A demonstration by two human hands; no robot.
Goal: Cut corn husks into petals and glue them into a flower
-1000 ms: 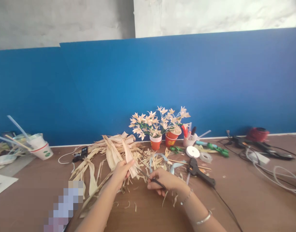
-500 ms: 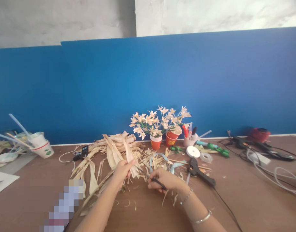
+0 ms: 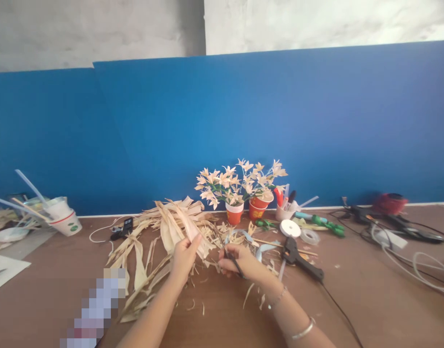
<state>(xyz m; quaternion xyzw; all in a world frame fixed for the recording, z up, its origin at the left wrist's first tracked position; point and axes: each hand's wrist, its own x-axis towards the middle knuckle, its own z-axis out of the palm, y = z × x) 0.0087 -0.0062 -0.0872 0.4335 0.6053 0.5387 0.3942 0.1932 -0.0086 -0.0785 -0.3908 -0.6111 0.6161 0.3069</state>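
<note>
My left hand (image 3: 186, 253) pinches a broad, pale corn husk (image 3: 193, 228) between thumb and fingers. Wrapped round the dark handles of a pair of scissors (image 3: 233, 261), my right hand (image 3: 239, 263) is just to the right of it. The scissor blades point up and away, apart from the husk. Behind my left hand spreads a heap of dried husks (image 3: 136, 256), with strips and scraps lying about both hands. Farther back, pale husk flowers (image 3: 225, 180) on green stems stand in a red paper cup (image 3: 234, 213).
A black glue gun (image 3: 301, 260) lies right of my right hand, its cord running to the front. Near it are a white ribbon spool (image 3: 290, 228) and a clear tape roll (image 3: 310, 236). A white cup (image 3: 66, 224) with straws stands left. Cables and a blue panel (image 3: 152, 130) border the table.
The scissors have swung from pointing left at the husk to pointing upward, away from it. The husk now leans farther left and lies lower in my left hand.
</note>
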